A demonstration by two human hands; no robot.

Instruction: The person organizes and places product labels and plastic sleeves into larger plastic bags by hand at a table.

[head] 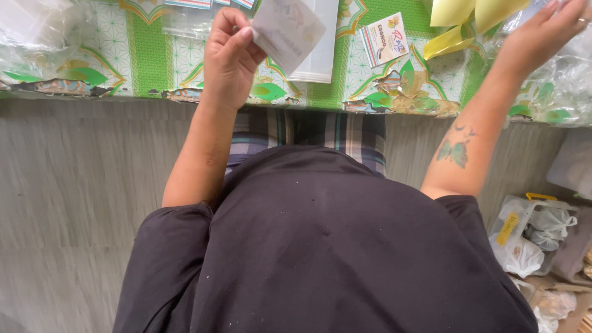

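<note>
While the left hand pinches a white paper card at top centre, the right hand reaches upper right, fingers spread over clear plastic bags.

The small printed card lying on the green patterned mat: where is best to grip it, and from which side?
Pinch the small printed card at its near edge, coming from the body's side. It lies flat, slightly tilted, with bare green patterned mat around that edge, between the left hand and right hand.

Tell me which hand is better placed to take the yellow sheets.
Probably the right hand: it is open and close beside the yellow sheets. The left hand is farther off and pinches a small clear packet.
</note>
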